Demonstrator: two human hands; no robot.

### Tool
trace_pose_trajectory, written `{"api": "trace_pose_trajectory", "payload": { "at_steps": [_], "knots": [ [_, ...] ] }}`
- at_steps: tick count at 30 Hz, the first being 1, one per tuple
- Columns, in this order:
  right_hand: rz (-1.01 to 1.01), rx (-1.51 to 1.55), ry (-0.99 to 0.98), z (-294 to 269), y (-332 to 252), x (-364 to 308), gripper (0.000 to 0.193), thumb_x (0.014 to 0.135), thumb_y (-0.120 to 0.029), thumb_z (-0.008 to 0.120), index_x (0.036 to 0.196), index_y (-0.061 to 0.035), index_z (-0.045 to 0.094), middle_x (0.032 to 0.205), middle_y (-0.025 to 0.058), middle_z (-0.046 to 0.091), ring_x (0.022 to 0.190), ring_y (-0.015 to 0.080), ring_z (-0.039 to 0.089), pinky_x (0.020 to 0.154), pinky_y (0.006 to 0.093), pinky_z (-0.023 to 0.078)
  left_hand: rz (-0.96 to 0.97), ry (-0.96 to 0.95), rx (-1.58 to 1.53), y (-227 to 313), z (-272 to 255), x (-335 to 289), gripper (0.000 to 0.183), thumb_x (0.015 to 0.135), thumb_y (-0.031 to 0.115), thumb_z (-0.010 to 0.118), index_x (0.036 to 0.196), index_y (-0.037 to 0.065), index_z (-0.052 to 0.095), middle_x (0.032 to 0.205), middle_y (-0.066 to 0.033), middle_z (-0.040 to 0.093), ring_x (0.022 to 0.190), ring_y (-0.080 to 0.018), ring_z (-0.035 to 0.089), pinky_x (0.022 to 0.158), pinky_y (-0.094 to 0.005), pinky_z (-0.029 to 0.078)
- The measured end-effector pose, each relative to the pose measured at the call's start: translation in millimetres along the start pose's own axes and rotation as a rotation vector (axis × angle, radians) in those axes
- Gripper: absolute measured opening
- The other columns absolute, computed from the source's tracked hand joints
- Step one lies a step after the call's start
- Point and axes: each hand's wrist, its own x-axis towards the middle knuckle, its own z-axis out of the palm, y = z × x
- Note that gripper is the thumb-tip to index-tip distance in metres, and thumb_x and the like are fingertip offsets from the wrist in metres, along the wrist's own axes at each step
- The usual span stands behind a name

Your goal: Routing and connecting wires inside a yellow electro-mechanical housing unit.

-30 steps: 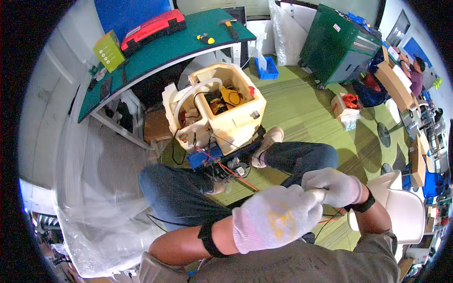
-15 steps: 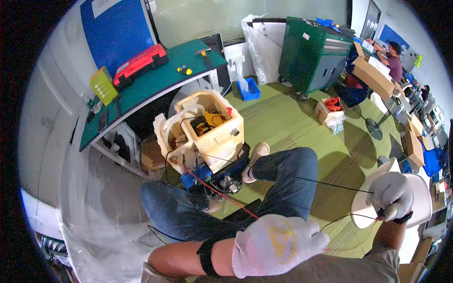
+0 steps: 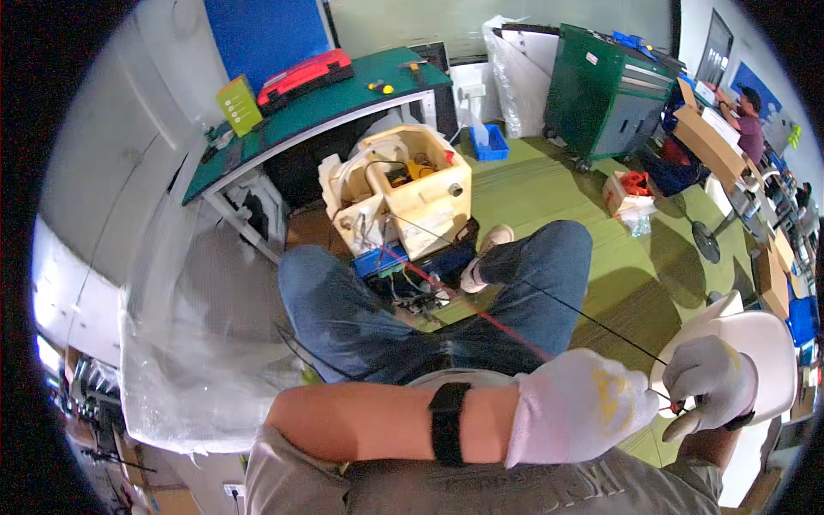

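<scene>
A: Head view: how far along?
B: Partway, I'd judge: the red wire [image 3: 502, 325] and black wire [image 3: 592, 321] run out rightward from the tub [image 3: 433, 210]. The left hand [image 3: 592, 408] seems clenched on the red one; the right hand [image 3: 711, 382] pinches the black.
A: What's done or left?
B: Can't tell; the grips hide it.

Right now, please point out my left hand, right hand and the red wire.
Left hand [image 3: 588, 405]: head view, back of glove.
Right hand [image 3: 711, 380]: head view, middle of glove.
Red wire [image 3: 489, 318]: head view, middle stretch.
</scene>
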Motion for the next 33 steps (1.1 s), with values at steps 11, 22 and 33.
{"api": "trace_pose_trajectory", "payload": {
  "at_steps": [11,22,33],
  "knots": [
    [-0.088,0.048,-0.119,4,-42,32,0.036,0.071,-0.028,0.086,0.063,-0.0122,0.055,0.063,0.0018,0.054,0.049,0.0232,0.054,0.043,0.0355,0.037,-0.224,-0.095,0.107,-61,0,-34,0.029,0.08,0.032,0.07,0.097,0.009,0.065,0.085,-0.014,0.067,0.083,-0.0325,0.066,0.072,-0.0432,0.052],
    [-0.25,0.491,0.192,35,2,43,0.03,0.085,-0.034,0.073,0.078,-0.0051,0.066,0.077,0.0086,0.067,0.056,0.0216,0.063,0.048,0.031,0.046,-0.353,-0.107,0.152,-18,-17,-58,0.026,0.088,0.035,0.062,0.076,0.012,0.061,0.064,-0.0136,0.061,0.061,-0.0339,0.063,0.053,-0.0449,0.048],
    [-0.049,-0.219,0.456,107,109,206,0.053,0.08,-0.02,0.075,0.126,-0.0041,0.056,0.123,0.0178,0.062,0.12,0.0336,0.057,0.107,0.0472,0.04,-0.235,0.011,0.144,21,-23,-48,0.028,0.091,0.034,0.058,0.07,0.015,0.057,0.054,-0.0062,0.054,0.048,-0.0296,0.058,0.042,-0.0411,0.044]
  ]
}}
